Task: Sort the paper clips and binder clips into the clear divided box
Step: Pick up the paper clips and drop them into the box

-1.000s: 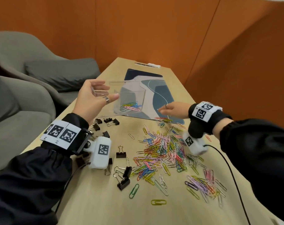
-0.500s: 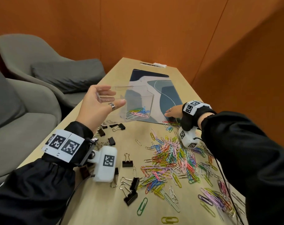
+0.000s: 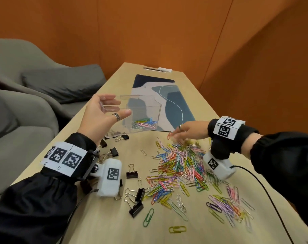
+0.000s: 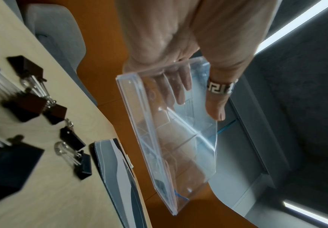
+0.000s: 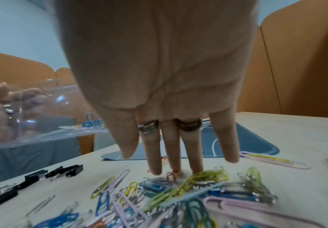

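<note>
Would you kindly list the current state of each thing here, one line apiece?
Clear divided box: held above the table, tilted, some paper clips inside.
Left hand: grips the box.
Right hand: fingers straight, touching the paper clip pile.
Binder clips: loose on the table.

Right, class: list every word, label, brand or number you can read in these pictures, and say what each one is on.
No readable words, brands or numbers.
Wristbands and: black-and-white square code markers only; small marks at the edges are too small to read.
Wrist cameras and: the same code markers, no letters.
Ring: a key pattern, not text.
</note>
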### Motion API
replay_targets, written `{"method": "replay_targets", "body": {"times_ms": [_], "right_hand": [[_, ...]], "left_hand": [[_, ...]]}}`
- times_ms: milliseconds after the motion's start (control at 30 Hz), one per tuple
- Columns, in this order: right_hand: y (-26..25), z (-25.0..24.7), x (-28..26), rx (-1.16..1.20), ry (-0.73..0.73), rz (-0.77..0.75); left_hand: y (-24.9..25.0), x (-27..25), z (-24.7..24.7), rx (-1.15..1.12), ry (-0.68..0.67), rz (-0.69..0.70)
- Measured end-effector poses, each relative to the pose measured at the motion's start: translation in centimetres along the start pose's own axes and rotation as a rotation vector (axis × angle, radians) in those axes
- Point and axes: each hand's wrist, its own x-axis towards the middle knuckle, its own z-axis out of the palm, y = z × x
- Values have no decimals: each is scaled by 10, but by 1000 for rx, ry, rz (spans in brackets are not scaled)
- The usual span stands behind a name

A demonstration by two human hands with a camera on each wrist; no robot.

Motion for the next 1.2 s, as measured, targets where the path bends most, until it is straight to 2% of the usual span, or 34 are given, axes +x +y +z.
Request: {"method": "replay_targets", "body": {"times_ms": [67,133,367,700,800,933,1100,1200], "right_hand": [[-7,0,7,53,81,0],[-16,0,15,94,91,12],[-25,2,15,67,-6,55],[-20,22,-21,123,-136,-27],[-17,28,-23,85,-103,-65],[-11,33,-23,231,-91,-68],[-3,32,-17,268,-37,-55],[0,30,-12,372,-44,-27]], "left_hand": [[0,0,1,8,-1,-1],[0,-1,1,12,-6,0],[1,-1,1,42,-20,-1],[1,-2,1,50,-28,-17],[-1,-1,2,48,-25,-19],[-3,0,2,54,-24,-27],[-2,-2,2,75,-34,-25],[-1,-3,2,83,-44,-15]]}}
